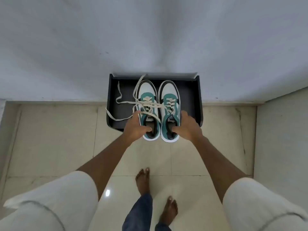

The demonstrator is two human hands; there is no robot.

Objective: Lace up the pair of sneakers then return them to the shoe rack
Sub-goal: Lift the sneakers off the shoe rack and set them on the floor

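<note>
My left hand (135,126) grips the left sneaker (148,109), right hand (187,126) the right sneaker (170,109); toes point far over the rack (190,100).

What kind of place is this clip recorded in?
Probably a home entryway or hallway corner: a low black shoe rack stands against a plain white wall on glossy cream floor tiles, and the person is barefoot, holding teal-and-white sneakers.
</note>
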